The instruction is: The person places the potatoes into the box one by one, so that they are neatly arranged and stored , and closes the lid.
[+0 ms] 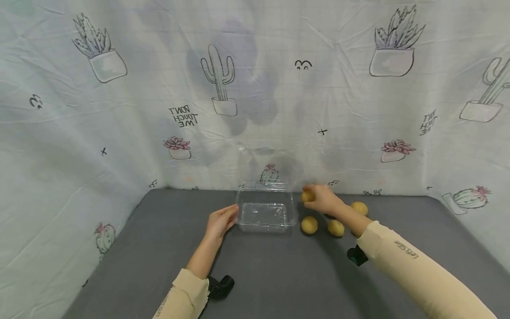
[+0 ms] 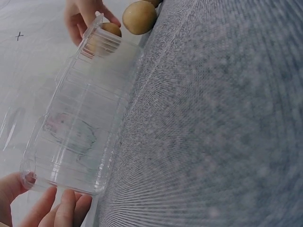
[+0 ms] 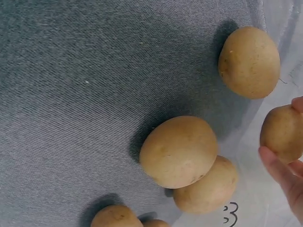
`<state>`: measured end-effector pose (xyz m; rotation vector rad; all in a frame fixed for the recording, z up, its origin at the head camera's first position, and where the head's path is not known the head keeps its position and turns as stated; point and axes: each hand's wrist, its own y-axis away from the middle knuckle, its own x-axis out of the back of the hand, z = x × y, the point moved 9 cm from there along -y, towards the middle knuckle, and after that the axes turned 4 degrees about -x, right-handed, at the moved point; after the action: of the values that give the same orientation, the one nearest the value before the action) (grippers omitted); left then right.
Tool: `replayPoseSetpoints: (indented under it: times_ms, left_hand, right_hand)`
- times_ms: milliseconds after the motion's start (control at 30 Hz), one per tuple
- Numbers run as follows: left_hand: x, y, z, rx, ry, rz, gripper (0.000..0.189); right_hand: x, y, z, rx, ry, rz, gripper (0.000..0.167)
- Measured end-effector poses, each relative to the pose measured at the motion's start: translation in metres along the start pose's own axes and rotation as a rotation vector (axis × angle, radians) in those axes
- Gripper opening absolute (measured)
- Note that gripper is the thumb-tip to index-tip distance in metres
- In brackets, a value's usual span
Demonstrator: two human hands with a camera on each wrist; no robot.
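A clear plastic clamshell container [image 1: 264, 227] stands on the grey table, its lid [image 1: 255, 166] raised at the back against the curtain. At its left side my left hand [image 1: 221, 221] pinches the wall, thumb at the rim and fingers outside, as the left wrist view shows. My right hand [image 1: 323, 200] grips a potato [image 3: 282, 134] just beyond the container's right side. Close to that hand lie more potatoes: one [image 1: 309, 225] beside the container, another [image 1: 336, 228] to its right, and one [image 1: 359, 208] behind the right forearm.
A white curtain [image 1: 255, 88] printed with potted plants encloses the back and sides of the grey table [image 1: 279, 279]. Part of a black device [image 1: 221, 287] shows by the left wrist, another [image 1: 357, 255] by the right wrist.
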<state>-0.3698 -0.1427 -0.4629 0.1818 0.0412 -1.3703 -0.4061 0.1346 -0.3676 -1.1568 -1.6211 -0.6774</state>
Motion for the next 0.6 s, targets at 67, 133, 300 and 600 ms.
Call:
replayPoseSetpoints:
  times_ms: [67, 133, 300, 600]
  left_hand:
    - [0.001, 0.0, 0.0, -0.001, 0.001, 0.003, 0.034]
    - [0.001, 0.0, -0.001, -0.002, 0.006, 0.005, 0.034]
    - [0.0, 0.001, -0.001, 0.003, 0.012, 0.012, 0.034]
    - [-0.001, 0.0, 0.001, -0.001, 0.018, 0.013, 0.034]
  right_hand:
    - [0.002, 0.002, -0.002, 0.016, -0.01, 0.015, 0.046]
    - [0.004, 0.003, -0.003, 0.036, -0.013, 0.041, 0.045]
    - [0.009, 0.005, -0.017, 0.089, -0.029, 0.108, 0.045]
    - [0.007, -0.003, -0.059, 0.131, -0.092, 0.096, 0.045]
